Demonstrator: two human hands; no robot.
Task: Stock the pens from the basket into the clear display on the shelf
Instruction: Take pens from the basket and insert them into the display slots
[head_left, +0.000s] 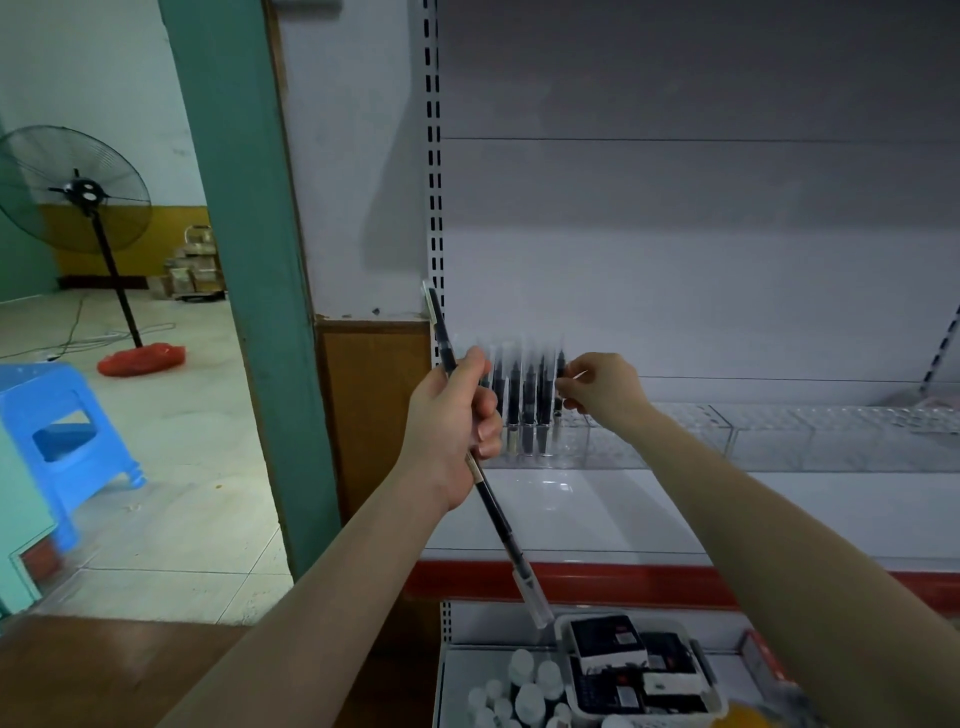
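Observation:
My left hand (457, 415) grips black pens (493, 514) with clear caps; they stick out slanted above and below the fist. My right hand (597, 389) pinches the top of one black pen (560, 366) at the clear display (613, 441) on the white shelf (571, 514). Several black pens (524, 400) stand upright in the display's left end. The rest of the display stretches to the right with no pens visible in it. No basket of pens can be made out.
A grey bin (563, 631) of black-and-white boxes and several white bottles (524, 686) sit on the lower shelf. A teal pillar (249, 260) stands to the left, with a blue stool (67, 436) and a floor fan (78, 192) beyond it. The shelf edge has a red strip (571, 582).

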